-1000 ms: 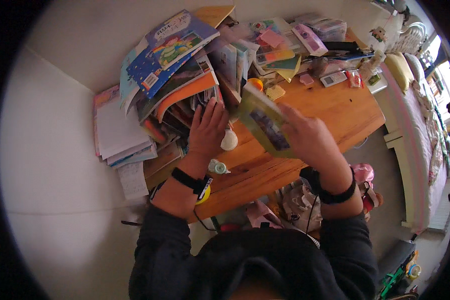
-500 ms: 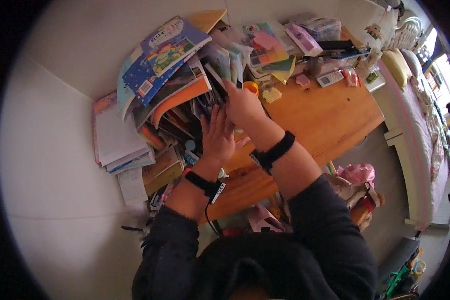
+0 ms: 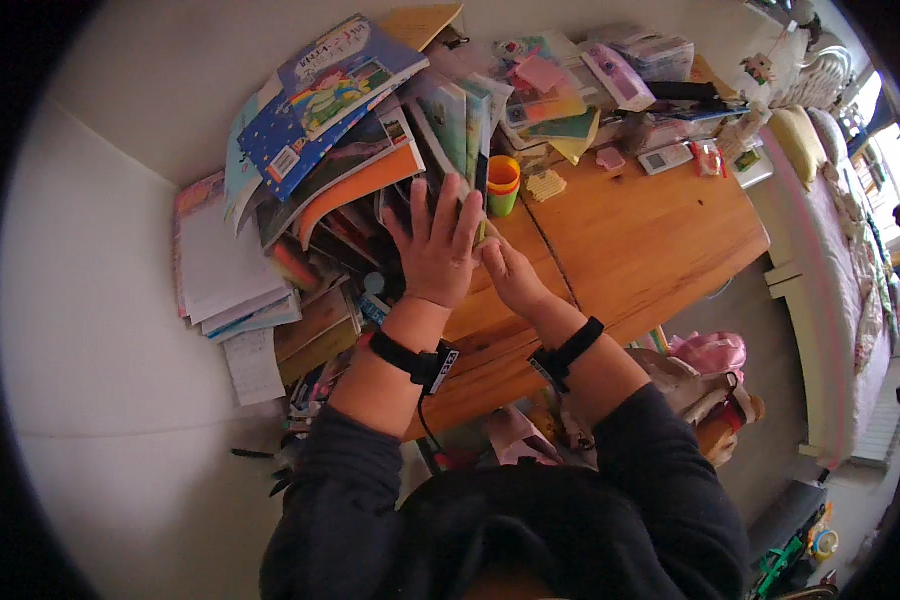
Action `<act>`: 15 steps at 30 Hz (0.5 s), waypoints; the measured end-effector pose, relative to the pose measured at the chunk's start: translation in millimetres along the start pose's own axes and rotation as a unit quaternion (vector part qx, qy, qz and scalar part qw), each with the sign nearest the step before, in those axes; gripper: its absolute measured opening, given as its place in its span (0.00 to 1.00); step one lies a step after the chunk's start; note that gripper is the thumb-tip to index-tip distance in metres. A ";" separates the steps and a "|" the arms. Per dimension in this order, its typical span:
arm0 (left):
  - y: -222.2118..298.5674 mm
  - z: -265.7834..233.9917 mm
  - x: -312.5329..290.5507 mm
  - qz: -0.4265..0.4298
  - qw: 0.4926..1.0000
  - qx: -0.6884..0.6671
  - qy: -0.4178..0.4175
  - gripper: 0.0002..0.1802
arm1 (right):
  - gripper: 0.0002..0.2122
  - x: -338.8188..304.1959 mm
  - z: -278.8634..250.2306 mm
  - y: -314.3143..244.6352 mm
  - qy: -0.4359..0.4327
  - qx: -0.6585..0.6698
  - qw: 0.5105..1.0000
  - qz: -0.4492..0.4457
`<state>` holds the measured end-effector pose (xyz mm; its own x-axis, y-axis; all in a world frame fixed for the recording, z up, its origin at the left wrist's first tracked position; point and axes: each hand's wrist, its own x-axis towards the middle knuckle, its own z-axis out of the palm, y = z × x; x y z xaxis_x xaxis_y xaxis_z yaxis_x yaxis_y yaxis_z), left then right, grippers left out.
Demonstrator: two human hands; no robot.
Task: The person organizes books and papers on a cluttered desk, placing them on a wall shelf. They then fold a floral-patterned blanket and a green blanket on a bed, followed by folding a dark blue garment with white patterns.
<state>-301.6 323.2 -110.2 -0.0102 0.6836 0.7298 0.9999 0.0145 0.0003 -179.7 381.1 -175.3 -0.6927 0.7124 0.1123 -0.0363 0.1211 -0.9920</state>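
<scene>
My left hand (image 3: pixel 432 250) lies with fingers spread against the side of the upright books at the right end of a crowded row. My right hand (image 3: pixel 515 275) is closed at the near lower edge of a thin book (image 3: pixel 483 228); its fingertips are partly hidden. Pale green books (image 3: pixel 448 112) stand just beyond both hands. Left of them, a book with an orange edge (image 3: pixel 360 185) leans over, and blue picture books (image 3: pixel 345 80) lie slanted on top. An orange and green cup (image 3: pixel 503 185) stands right beside the upright books.
The wooden desk (image 3: pixel 650 235) spreads to the right. Along its back are a purple box (image 3: pixel 618 78), a yellow sponge-like piece (image 3: pixel 546 186) and a white remote-like device (image 3: pixel 665 158). Stacked papers (image 3: pixel 235 260) lie at the left by the wall. A bed (image 3: pixel 840 290) stands far right.
My right hand has drawn down toward me from the book tops to their near edge, uncovering the cup. My left hand has risen slightly, its fingers spreading wider against the books.
</scene>
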 end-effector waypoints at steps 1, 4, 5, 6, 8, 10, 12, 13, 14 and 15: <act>-2.5 -5.3 4.4 -0.008 0.999 0.001 -0.042 0.43 | 0.20 1.2 2.6 5.2 -0.003 -0.029 0.998 -0.050; -7.7 -16.9 15.7 0.031 0.999 -0.004 -0.034 0.47 | 0.15 7.6 8.1 11.1 0.000 -0.080 0.997 0.007; -9.0 -19.3 18.7 0.044 0.999 -0.007 -0.028 0.47 | 0.13 8.9 9.8 10.6 0.037 -0.113 0.991 -0.062; -10.1 -21.0 21.3 0.040 0.999 -0.008 -0.017 0.45 | 0.13 10.5 11.9 9.7 0.073 -0.169 0.974 -0.131; -11.5 -21.7 26.1 0.041 0.999 -0.012 0.017 0.43 | 0.14 15.8 15.9 7.7 0.124 -0.225 0.948 -0.187; -12.7 -19.6 31.5 0.004 1.000 0.014 0.026 0.41 | 0.17 24.3 18.1 6.6 0.152 -0.233 0.945 -0.171; -12.9 -16.3 37.7 -0.018 0.998 0.039 0.040 0.35 | 0.17 35.4 16.5 6.3 0.174 -0.258 0.940 -0.142; -13.0 -15.7 40.9 -0.018 0.997 0.062 0.032 0.34 | 0.18 40.1 15.2 6.0 0.186 -0.269 0.936 -0.131; -12.9 -14.9 44.9 -0.013 0.996 0.089 0.016 0.33 | 0.18 44.0 10.7 5.4 0.211 -0.230 0.938 -0.152; -12.1 -14.6 48.4 -0.008 0.993 0.116 0.003 0.32 | 0.18 44.4 9.2 4.7 0.186 -0.235 0.945 -0.129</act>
<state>-314.0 345.4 -65.0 -0.0263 0.6780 0.7346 0.9702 0.1942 -0.1446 -217.2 406.9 -175.5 -0.3999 0.8005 0.4464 0.2155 0.5555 -0.8031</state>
